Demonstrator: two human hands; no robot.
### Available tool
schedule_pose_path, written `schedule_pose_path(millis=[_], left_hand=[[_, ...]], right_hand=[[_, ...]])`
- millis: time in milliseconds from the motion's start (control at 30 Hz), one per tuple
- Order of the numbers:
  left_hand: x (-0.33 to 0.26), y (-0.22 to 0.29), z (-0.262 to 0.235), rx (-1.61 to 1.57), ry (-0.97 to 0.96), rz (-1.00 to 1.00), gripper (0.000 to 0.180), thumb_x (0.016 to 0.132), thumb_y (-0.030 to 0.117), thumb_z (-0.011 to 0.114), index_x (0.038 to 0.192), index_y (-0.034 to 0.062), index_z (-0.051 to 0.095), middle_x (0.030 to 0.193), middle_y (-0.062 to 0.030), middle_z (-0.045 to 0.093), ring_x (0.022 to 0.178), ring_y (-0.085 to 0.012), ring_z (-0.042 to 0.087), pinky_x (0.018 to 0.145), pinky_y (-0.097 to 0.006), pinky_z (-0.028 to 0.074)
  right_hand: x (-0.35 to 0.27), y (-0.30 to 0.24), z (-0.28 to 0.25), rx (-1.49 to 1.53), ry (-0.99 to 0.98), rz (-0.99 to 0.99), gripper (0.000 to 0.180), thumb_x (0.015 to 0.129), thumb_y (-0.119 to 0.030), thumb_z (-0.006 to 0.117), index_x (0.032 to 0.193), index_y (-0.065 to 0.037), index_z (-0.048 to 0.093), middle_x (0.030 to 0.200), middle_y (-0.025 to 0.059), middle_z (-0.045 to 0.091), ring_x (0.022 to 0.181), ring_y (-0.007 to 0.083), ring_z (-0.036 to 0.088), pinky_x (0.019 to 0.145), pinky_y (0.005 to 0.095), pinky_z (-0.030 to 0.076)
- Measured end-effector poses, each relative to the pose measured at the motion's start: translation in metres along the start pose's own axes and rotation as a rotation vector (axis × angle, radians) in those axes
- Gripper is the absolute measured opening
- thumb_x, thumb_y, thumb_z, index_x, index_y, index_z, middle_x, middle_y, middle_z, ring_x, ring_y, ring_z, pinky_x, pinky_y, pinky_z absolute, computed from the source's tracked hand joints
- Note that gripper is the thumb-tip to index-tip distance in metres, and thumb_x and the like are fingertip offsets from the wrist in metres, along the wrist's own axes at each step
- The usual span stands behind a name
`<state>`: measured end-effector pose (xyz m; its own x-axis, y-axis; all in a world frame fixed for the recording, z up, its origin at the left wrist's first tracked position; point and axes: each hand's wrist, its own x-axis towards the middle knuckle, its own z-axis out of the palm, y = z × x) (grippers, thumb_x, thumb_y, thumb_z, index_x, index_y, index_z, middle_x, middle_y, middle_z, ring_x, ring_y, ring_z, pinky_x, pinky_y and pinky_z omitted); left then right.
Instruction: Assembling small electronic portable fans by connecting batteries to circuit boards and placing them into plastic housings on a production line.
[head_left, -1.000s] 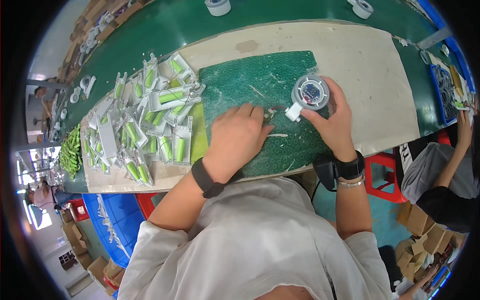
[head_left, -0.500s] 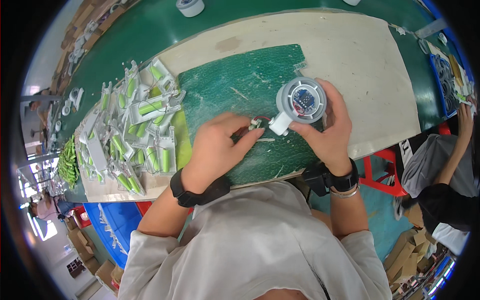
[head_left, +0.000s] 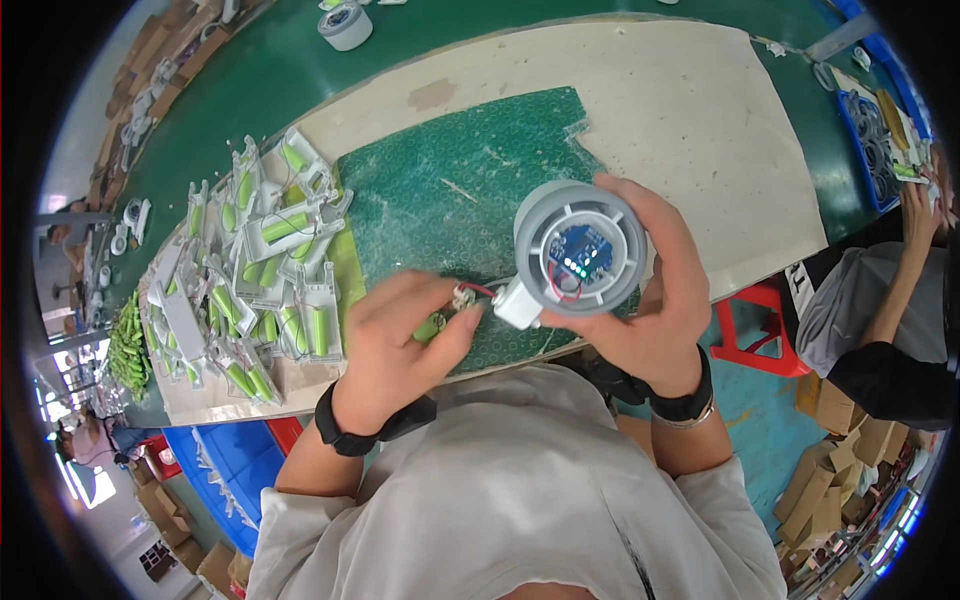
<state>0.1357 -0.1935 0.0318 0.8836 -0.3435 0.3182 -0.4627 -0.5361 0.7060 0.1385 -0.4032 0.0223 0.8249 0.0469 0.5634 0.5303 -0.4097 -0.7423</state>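
My right hand (head_left: 650, 290) grips a round grey-and-white housing (head_left: 533, 228), its spoked open end facing up. Inside sits a blue circuit board (head_left: 582, 252) with several small lights glowing and a red wire beside it. A short white neck (head_left: 518, 304) sticks out of the housing toward my left hand (head_left: 405, 335). Thumb and fingers of that hand are closed on a small pale wire connector (head_left: 463, 297), from which red and dark wires run to the neck. Something green, perhaps a battery cell (head_left: 430, 327), shows between those fingers, mostly hidden.
At left lies a heap of white plastic holders (head_left: 250, 275) with green battery cells and wires. Loose green cells (head_left: 128, 345) pile beyond it. A green mat (head_left: 450, 190) covers part of the table. Another round housing (head_left: 345, 27) stands far off. A co-worker's arm (head_left: 900, 280) is at right.
Both hands have shifted left and slightly toward me. The housing has come closer to the camera, and lights now show on its board. A green piece has come into sight at my left fingers.
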Motion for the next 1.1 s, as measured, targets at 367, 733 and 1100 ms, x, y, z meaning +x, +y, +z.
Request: schedule_pose_path(millis=[367, 733, 1100], left_hand=[[0.025, 0.024, -0.018, -0.138, 0.068, 0.361, 0.024, 0.072, 0.019, 0.066, 0.081, -0.003, 0.06, 0.072, -0.0108, 0.058, 0.063, -0.0229, 0.058, 0.054, -0.031, 0.046], [0.048, 0.04, -0.024, -0.199, 0.053, 0.473, 0.024, 0.079, 0.018, 0.057, 0.087, -0.0041, 0.054, 0.069, -0.0086, 0.054, 0.059, -0.0187, 0.056, 0.052, -0.029, 0.045], [0.034, 0.051, -0.064, -0.073, 0.062, 0.443, 0.024, 0.085, 0.018, 0.048, 0.093, -0.0052, 0.049, 0.065, -0.0065, 0.051, 0.055, -0.0145, 0.054, 0.05, -0.027, 0.043]], right_hand=[[0.031, -0.086, -0.008, 0.12, 0.113, -0.339, 0.012, 0.073, -0.011, 0.064, 0.085, -0.009, 0.062, 0.091, 0.0089, 0.064, 0.086, 0.0259, 0.06, 0.075, 0.0378, 0.046], [0.046, -0.092, 0.043, 0.103, 0.718, -0.605, 0.016, 0.073, -0.01, 0.065, 0.089, -0.009, 0.063, 0.091, 0.0121, 0.063, 0.071, 0.0215, 0.059, 0.063, 0.0316, 0.043], [0.042, -0.083, 0.003, -0.084, 0.289, -0.71, 0.02, 0.076, -0.018, 0.064, 0.095, -0.016, 0.057, 0.091, 0.0092, 0.065, 0.074, 0.0214, 0.06, 0.074, 0.0383, 0.044]])
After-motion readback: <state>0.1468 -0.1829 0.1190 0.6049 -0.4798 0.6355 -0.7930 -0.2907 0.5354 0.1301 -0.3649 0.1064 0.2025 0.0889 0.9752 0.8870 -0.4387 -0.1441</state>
